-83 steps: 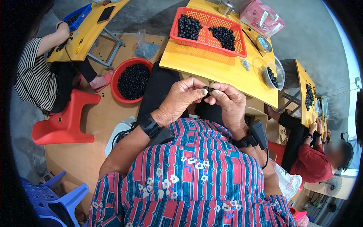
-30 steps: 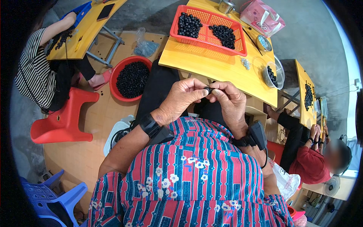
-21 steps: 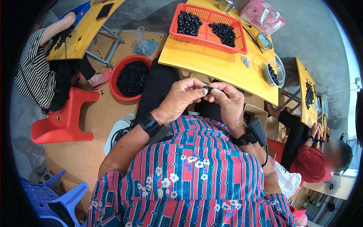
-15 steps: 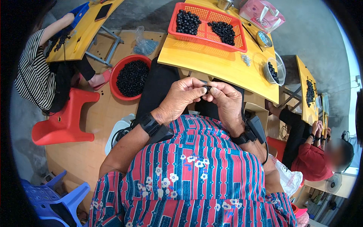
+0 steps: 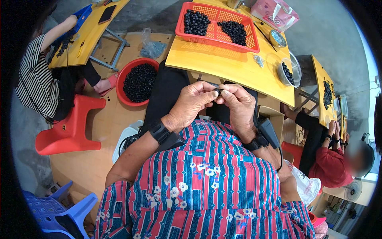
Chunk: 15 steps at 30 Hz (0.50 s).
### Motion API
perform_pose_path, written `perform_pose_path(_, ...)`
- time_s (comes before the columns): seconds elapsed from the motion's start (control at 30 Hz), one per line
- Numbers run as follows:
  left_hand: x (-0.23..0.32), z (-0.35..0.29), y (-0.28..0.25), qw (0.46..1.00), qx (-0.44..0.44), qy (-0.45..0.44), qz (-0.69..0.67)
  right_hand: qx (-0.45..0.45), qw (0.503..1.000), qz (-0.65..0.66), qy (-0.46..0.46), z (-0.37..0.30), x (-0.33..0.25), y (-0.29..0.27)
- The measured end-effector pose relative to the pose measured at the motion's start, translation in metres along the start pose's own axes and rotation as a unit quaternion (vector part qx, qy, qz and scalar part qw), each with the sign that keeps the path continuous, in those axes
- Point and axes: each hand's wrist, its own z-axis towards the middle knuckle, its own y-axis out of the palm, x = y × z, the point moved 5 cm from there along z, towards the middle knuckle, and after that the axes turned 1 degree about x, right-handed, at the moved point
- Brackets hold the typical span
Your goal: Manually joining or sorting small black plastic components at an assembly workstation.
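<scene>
Close together over my lap, both hands pinch one small round black part between thumbs and fingertips. My left hand grips its left side and my right hand its right side; the fingers cover most of it. Beyond them, on the yellow table, stands a red mesh basket with two heaps of similar black parts. At the table's right a clear plastic bowl holds more of them. Small clear pieces lie beside it, and a metal bowl of pale bits stands farther back.
A red tub full of black parts sits on the floor at left, near a red stool and a blue chair. One person works at a left table, another at a right table. A pink bag stands at the back.
My hands stay in nearly the same place, with a slight shift of the fingers around the black part. The view has tilted a little.
</scene>
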Motion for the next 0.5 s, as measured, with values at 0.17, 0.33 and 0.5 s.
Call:
perform_pose_path(0.17,-0.0009,-0.0009,0.0027,1.000,0.016,-0.002,-0.016,0.002,0.999,-0.041,-0.030,-0.0010,-0.0055,0.0023)
perform_pose_path(0.33,-0.0023,-0.0010,0.0007,0.999,0.019,-0.005,-0.027,0.005,1.000,-0.021,-0.011,-0.0023,-0.0042,0.0034)
perform_pose_path(0.5,-0.0031,-0.0001,-0.0018,0.999,0.021,-0.007,-0.030,0.013,0.998,0.043,0.043,-0.0022,0.0018,0.0010)
